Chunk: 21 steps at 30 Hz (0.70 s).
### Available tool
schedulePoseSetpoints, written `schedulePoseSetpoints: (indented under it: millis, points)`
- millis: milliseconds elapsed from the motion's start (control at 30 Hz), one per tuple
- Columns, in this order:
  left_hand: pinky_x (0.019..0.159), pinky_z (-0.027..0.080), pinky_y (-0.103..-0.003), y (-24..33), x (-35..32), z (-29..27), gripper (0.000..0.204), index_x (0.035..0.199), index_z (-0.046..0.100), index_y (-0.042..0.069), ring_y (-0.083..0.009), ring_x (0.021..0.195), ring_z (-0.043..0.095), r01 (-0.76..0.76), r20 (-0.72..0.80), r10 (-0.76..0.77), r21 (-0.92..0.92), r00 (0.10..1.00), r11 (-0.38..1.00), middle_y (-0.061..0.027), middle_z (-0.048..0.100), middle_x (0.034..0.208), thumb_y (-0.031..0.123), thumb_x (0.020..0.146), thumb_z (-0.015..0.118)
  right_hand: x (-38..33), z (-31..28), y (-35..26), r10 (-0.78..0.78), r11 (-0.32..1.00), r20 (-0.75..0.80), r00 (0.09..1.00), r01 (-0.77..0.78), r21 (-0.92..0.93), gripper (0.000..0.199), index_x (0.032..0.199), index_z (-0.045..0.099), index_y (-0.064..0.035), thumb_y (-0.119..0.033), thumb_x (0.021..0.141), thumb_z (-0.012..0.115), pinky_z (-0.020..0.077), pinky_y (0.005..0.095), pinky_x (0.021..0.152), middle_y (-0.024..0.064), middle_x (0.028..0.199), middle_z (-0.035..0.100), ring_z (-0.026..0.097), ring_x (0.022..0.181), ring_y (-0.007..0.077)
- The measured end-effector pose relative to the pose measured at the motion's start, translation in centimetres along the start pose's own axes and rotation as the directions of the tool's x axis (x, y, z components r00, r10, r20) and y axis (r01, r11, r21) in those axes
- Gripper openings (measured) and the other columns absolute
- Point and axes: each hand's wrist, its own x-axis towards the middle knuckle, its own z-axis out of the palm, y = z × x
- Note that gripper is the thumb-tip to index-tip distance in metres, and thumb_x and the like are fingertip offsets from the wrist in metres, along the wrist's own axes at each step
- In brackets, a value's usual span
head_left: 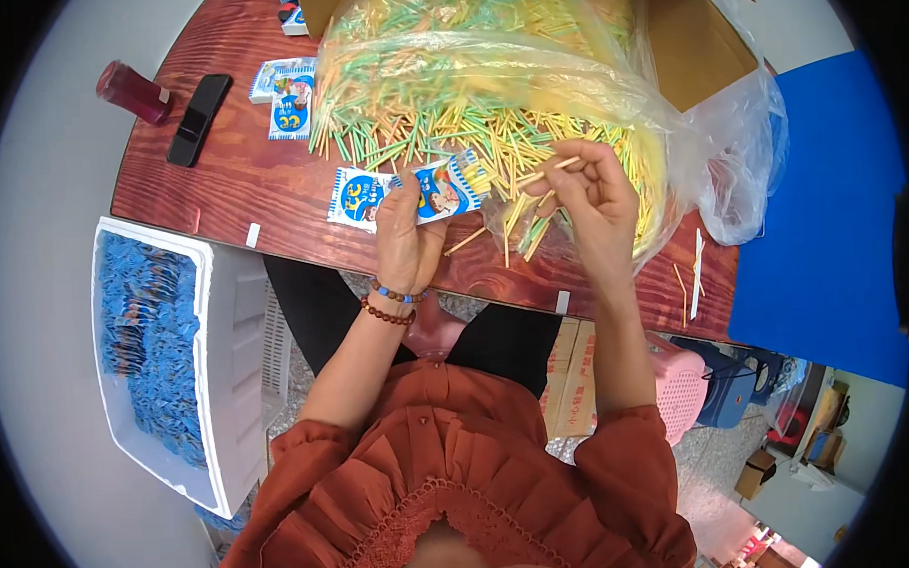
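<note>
My left hand [403, 241] is closed on a blue-and-white printed packet [451, 191], held over the table's near edge. Pale yellow sticks show at the packet's right end, which looks unsealed. To the right, my right hand [600, 204] pinches a few thin yellow stick pieces [551, 170] between thumb and fingers, close to that end. Beyond both hands spreads a large heap of thin pastel sticks [399, 121] in yellow, green and orange. Part of the heap lies under a clear plastic bag [526, 51]. Several loose sticks lie beneath my right hand.
Flat packets [290, 104], a black phone [199, 120] and a red-filled jar [132, 92] lie on the wooden table [302, 224]. A white foam box [213, 363] of blue packets stands at left. Right are a cardboard box [702, 55], a blue board [817, 211] and a pink stool [680, 386].
</note>
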Motion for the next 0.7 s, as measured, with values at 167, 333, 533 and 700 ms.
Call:
schedulePoseSetpoints:
  millis: [167, 333, 533, 700]
  points:
    - [0.088, 0.053, -0.035, 0.0, -0.1, 1.1, 0.031, 0.109, 0.058, -0.003, -0.0189, 0.098, 0.064, -0.004, -0.006, 0.004, -0.008, 1.0, 1.0, -0.0108, 0.065, 0.109, 0.025, 0.098, 0.051, 0.3, 1.6, -1.8, -0.319, 0.942, -0.033, 0.947, 0.314, -0.12, 0.014, 0.103, 0.061, 0.0013, -0.002, 0.089, 0.06, 0.0494, 0.0216, 0.066, 0.0044, 0.085, 0.065, 0.064, 0.077, 0.0092]
    - [0.088, 0.053, -0.035, 0.4, 0.0, 0.4, 0.031, 0.11, 0.058, -0.002, -0.0184, 0.098, 0.064, -0.029, 0.016, 0.029, -0.014, 0.999, 0.999, -0.0104, 0.065, 0.109, 0.026, 0.098, 0.05, 1.3, 2.9, -2.2, -0.474, 0.771, 0.129, 0.871, 0.482, -0.416, 0.019, 0.102, 0.064, -0.0027, -0.005, 0.083, 0.065, 0.0481, 0.032, 0.074, 0.0095, 0.091, 0.065, 0.061, 0.082, 0.0217]
    - [0.089, 0.052, -0.036, 1.8, 0.3, -0.4, 0.029, 0.112, 0.057, 0.001, -0.0181, 0.099, 0.063, -0.035, 0.048, 0.041, -0.129, 0.998, 0.991, -0.0091, 0.065, 0.11, 0.026, 0.098, 0.051, 3.1, 4.7, -2.4, -0.605, 0.65, 0.276, 0.747, 0.664, -0.371, 0.02, 0.102, 0.063, -0.001, -0.009, 0.084, 0.063, 0.0417, 0.0333, 0.086, 0.0099, 0.099, 0.063, 0.055, 0.095, 0.0223]
    - [0.088, 0.051, -0.036, 2.8, 0.6, 0.4, 0.029, 0.111, 0.058, 0.002, -0.0184, 0.098, 0.064, -0.11, -0.029, 0.108, -0.087, 0.994, 0.99, -0.0085, 0.065, 0.108, 0.026, 0.098, 0.05, 2.9, 6.1, -2.0, -0.221, 0.965, 0.02, 0.975, 0.222, -0.14, 0.021, 0.104, 0.061, 0.0009, -0.007, 0.084, 0.064, 0.0443, 0.0256, 0.076, 0.006, 0.096, 0.064, 0.057, 0.087, 0.0122]
